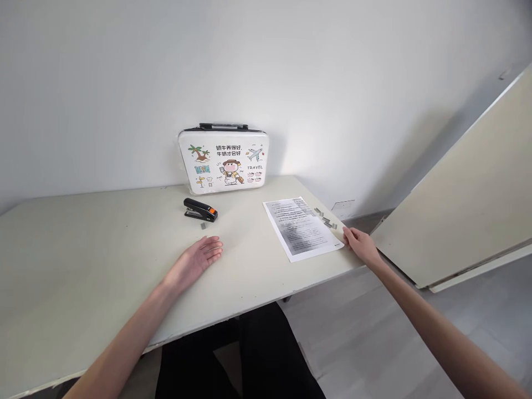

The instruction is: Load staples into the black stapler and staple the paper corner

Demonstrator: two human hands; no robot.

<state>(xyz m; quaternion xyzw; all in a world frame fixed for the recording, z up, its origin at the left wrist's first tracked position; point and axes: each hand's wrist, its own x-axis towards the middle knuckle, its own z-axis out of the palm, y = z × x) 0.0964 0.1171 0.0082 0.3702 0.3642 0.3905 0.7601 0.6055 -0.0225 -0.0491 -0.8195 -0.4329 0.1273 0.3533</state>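
Observation:
My left hand (201, 256) rests on the table with the palm turned inward and the fingers loosely stretched out, holding nothing. Beyond its fingertips lie a black stapler (200, 210) with an orange patch and a short grey strip of staples (203, 225). At the table's right edge, my right hand (361, 245) has thumb and fingers closed at the near right corner of a printed sheet of paper (297, 228). The sheet lies flat, with grey shading over its text. Several small staple strips (327, 221) lie along its right side, just beyond my right hand.
A white carrying case (224, 160) with cartoon prints and a black handle stands upright against the wall at the table's back. The pale table (103, 238) ends just under my right hand. A cream panel (461, 194) leans over the floor (353, 327) at right.

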